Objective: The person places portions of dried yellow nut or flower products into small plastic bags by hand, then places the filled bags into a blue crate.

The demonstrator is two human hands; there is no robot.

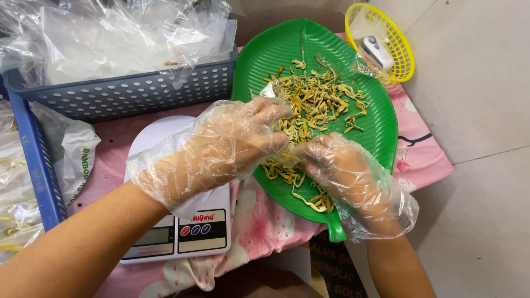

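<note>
A green leaf-shaped tray (pixel 381 127) lies on a pink cloth and carries a heap of yellow dried strips (pixel 317 102). My left hand (pixel 221 149), in a loose clear plastic glove, reaches from above the white scale to the tray's left side, fingers curled on a small bunch of the strips. My right hand (pixel 345 176), gloved the same way, rests on the tray's near part. Its fingers pinch strips right next to the left fingertips. Both hands meet over the near edge of the heap.
A white digital kitchen scale (pixel 187 232) sits under my left wrist. A blue perforated basket (pixel 127 91) full of clear plastic bags stands behind it. A yellow mesh basket (pixel 400 49) with a small white device is at the back right. More bags lie at the left.
</note>
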